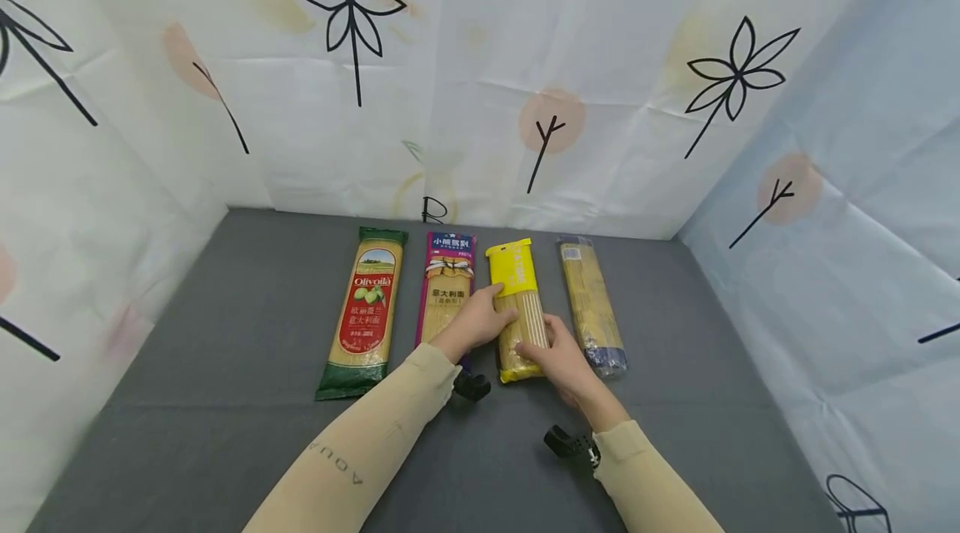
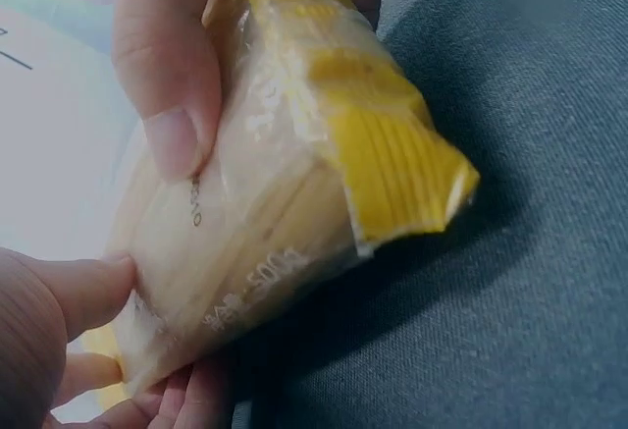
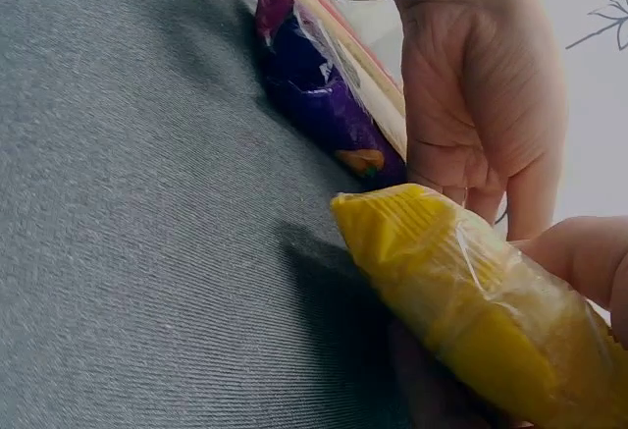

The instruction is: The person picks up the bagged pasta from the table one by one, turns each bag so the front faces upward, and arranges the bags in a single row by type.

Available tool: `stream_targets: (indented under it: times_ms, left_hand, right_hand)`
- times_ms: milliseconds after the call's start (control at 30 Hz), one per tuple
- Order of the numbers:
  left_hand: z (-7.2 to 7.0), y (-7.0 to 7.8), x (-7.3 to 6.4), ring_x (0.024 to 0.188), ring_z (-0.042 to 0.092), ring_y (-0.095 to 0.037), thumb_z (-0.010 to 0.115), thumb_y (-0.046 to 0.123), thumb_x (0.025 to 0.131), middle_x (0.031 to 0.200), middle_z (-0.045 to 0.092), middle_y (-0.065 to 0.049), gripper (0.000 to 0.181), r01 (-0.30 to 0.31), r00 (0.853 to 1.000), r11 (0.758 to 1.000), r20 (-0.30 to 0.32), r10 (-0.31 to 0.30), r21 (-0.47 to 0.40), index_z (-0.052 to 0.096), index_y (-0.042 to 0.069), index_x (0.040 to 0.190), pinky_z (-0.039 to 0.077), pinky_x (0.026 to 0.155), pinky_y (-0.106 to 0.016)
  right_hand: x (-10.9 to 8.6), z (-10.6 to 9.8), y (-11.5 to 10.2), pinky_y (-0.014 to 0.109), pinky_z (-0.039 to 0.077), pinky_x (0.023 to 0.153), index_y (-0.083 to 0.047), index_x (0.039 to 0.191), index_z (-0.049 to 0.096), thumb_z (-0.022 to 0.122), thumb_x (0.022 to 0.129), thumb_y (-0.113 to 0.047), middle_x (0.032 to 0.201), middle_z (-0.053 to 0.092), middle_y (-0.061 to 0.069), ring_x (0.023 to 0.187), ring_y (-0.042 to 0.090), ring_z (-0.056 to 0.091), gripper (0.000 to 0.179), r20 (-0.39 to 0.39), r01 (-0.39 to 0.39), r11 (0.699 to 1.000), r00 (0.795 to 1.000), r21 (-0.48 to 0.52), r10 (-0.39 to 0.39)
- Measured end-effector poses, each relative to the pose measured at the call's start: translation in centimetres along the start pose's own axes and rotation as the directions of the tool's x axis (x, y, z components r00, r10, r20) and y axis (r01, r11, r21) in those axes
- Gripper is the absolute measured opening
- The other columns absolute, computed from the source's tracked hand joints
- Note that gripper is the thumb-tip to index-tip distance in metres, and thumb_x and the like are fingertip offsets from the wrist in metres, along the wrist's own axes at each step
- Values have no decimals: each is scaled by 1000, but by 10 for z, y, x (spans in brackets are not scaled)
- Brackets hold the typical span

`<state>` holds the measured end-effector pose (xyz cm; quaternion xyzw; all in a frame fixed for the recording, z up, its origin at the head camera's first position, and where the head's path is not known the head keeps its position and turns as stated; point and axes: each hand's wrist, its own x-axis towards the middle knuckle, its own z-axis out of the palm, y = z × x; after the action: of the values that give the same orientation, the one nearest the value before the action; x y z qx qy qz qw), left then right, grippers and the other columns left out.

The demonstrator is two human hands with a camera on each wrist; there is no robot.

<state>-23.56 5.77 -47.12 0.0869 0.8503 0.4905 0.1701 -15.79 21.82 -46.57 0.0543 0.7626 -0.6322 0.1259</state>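
A bag of spaghetti with a yellow top and clear lower part lies between my two hands. My left hand grips its left side, thumb across the front. My right hand holds the lower right side, its thumb on the clear film. In the left wrist view, the bag's yellow crimped end stands out over the grey cloth, with fingers pinching the film on both sides. The right wrist view shows the yellow end tilted up, its shadow on the cloth beneath.
Left of the held bag lie a purple-and-blue pasta bag and a green-ended bag with a red label. To the right lies a clear spaghetti bag with a blue band. White patterned curtain bounds the grey table.
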Motion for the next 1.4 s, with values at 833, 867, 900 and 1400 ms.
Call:
stream_targets:
  times_ms: [833,867,900,1400]
  left_hand:
    - [-17,36,-17,104,62,-22,61,41,95,121,55,-12,56,-161,985,917,-123,124,-365,52,2,135,55,81,-35]
    - [-18,36,-18,103,63,-22,61,40,95,119,57,-12,54,-161,985,896,-122,121,-413,53,2,133,54,82,-36]
    - [-18,37,-18,102,63,-22,62,39,95,117,58,-12,53,-160,986,874,-120,118,-459,54,1,131,54,82,-36]
    - [-19,28,-15,101,65,-26,66,28,90,117,61,-17,48,1,984,707,-125,-126,-707,56,-3,126,55,79,-35]
  right_hand:
    - [-20,11,-27,46,52,70,-13,145,34,67,87,-7,125,56,16,97,32,61,67,-137,240,722,896,-649,-422]
    - [-20,12,-26,47,52,72,-12,145,35,68,87,-6,124,57,15,97,31,61,67,-127,248,670,880,-699,-459]
    - [-20,14,-24,47,52,72,-11,144,37,68,86,-5,122,58,15,96,31,62,67,-113,260,616,860,-743,-498]
    - [-20,28,-5,47,54,67,-1,134,51,72,76,0,134,55,15,95,36,60,62,105,284,91,607,-955,-788]
